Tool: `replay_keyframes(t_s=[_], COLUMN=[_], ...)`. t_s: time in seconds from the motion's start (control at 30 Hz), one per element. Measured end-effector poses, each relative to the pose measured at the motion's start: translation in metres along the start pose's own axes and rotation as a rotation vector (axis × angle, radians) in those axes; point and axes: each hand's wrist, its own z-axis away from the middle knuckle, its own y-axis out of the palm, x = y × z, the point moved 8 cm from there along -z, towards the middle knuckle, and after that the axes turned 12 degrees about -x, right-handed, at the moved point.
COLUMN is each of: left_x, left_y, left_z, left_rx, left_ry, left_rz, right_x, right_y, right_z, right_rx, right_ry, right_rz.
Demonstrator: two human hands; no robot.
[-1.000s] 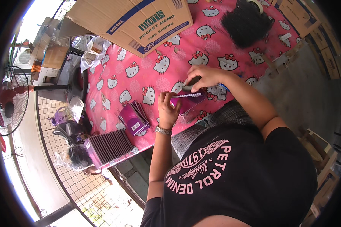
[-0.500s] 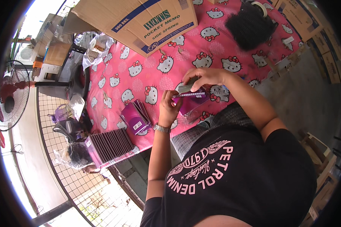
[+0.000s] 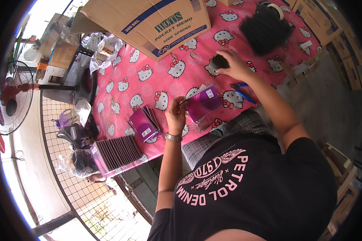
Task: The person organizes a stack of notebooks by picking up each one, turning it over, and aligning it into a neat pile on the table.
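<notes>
At the table's near edge my left hand (image 3: 175, 116) pinches the left end of a small purple notebook (image 3: 204, 104), whose cover shows a white label. Up and to the right of it, my right hand (image 3: 236, 67) is closed around a small dark, blocky object (image 3: 220, 62), raised away from the notebook. Between that forearm and the notebook lies a blue-handled tool (image 3: 243, 94), probably pliers. A small loose pile of purple notebooks (image 3: 145, 125) rests left of my left wrist. Further left, a long row of spiral-bound notebooks (image 3: 116, 154) stands at the table's corner.
A large cardboard box (image 3: 149, 26) occupies the far side of the pink patterned table (image 3: 149, 89). Black wire spirals (image 3: 265, 34) are heaped at far right beside a roll of tape (image 3: 276, 11). A fan (image 3: 13, 100) stands left; cartons (image 3: 344, 52) are stacked right.
My right hand has lifted the dark object off the notebook's edge and moved up and right. The notebook now shows its cover more fully, and the blue-handled tool has come into view.
</notes>
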Motion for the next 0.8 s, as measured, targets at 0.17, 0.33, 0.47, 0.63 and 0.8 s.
replay_keyframes(t_s=[0.17,0.33,0.47,0.63,0.8], left_x=[0.03,-0.006,0.009,-0.007,0.006], left_y=[-0.018,-0.008,-0.009,-0.004,-0.008], left_z=[0.018,0.022,0.019,0.022,0.021], left_rx=[-0.139,-0.197,-0.155,-0.206,-0.146], left_ry=[-0.018,0.191,0.066,0.249,0.316], left_rz=[-0.076,-0.18,-0.224,-0.18,-0.292], right_x=[0.038,0.043,0.102,0.162,0.175], right_y=[-0.036,-0.038,-0.035,0.002,0.013], right_z=[0.085,0.138,0.106,0.088,0.085], right_rx=[0.021,0.205,0.175,0.177,0.165], right_ry=[-0.006,0.129,0.127,-0.152,-0.202], right_rz=[0.375,0.274,-0.156,-0.217,-0.134])
